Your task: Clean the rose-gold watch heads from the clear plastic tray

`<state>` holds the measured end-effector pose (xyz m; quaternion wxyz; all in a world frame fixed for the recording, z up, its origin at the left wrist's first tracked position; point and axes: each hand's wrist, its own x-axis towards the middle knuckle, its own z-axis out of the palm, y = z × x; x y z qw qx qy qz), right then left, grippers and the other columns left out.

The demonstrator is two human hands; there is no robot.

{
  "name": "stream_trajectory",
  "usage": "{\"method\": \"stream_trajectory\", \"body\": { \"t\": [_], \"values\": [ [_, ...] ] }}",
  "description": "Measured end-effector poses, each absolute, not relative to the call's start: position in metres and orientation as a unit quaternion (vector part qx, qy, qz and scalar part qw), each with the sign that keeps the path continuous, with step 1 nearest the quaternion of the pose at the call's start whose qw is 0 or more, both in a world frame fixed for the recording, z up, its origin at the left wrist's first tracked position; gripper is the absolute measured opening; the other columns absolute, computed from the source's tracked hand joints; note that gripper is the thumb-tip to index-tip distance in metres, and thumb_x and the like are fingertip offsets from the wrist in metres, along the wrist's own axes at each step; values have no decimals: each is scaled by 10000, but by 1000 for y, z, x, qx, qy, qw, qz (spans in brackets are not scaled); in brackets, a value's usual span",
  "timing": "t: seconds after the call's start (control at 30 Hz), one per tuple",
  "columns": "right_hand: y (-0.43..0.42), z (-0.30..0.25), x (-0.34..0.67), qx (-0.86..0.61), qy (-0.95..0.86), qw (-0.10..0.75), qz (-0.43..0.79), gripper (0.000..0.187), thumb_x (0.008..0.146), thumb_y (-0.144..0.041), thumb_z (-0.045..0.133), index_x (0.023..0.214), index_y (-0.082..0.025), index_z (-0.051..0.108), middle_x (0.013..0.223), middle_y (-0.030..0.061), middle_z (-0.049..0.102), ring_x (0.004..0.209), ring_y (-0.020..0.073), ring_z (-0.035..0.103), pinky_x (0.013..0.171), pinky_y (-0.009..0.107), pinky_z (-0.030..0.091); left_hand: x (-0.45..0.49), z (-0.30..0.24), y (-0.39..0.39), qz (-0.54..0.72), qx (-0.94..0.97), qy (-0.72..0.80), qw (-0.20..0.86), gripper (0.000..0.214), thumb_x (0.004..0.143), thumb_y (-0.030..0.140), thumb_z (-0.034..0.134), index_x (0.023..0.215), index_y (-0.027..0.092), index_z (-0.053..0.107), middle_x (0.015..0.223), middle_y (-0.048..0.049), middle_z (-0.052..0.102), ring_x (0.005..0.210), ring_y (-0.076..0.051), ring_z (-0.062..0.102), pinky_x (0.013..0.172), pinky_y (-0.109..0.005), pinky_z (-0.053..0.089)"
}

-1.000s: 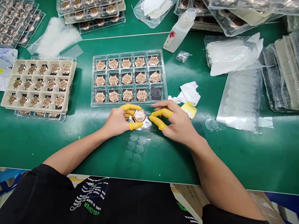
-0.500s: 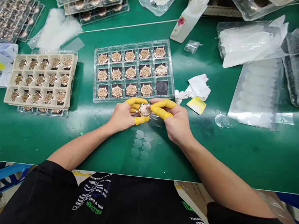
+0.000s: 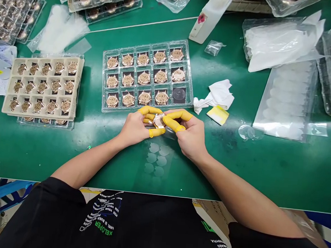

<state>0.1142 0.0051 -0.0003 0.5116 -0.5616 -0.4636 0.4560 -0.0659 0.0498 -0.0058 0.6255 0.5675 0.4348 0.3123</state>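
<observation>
- i have the person's left hand (image 3: 133, 128) and right hand (image 3: 189, 136) drawn together low in the centre of the frame, above the glossy green counter (image 3: 52, 155).
- the round rose-gold watch case (image 3: 159, 120) is between them, off the counter and just below the clear plastic tray (image 3: 148, 43).
- the fingers of both hands are closed in on it, gripping it at the rim, so its face looks mostly uncovered; that pinch seems meant to limit contact with the face.
- yellow rubber finger cots (image 3: 155, 132) cover the fingertips doing the holding, likely to keep skin off the metal.
- a small clear film (image 3: 169, 132) shows under the case, though i cannot tell whether the fingers hold it too.
- the clear tray has rose-gold cases in separate cells, apparently to keep them from rubbing; its lower right cell shows a dark round disc (image 3: 179, 95) instead.
- a beige moulded tray (image 3: 5, 105) at centre left holds more cases the same way.
- round clear film discs (image 3: 154, 147) lie on a backing sheet just below the hands, with a crumpled white cloth (image 3: 217, 95) to the right.
</observation>
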Motion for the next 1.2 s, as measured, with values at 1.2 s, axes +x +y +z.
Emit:
{"method": "stream_trajectory", "body": {
  "t": [1.2],
  "values": [
    [2,0,112,-548,-474,536,434,153,857,-414,822,910,-278,777,1102,46,800,1057,243,740,941,435,602,-63,-1,49,316,537,445,643,600,585,232,961,1132,188,720,1019,-40,837,910,-178,817,845,-276,663]
  ]
}}
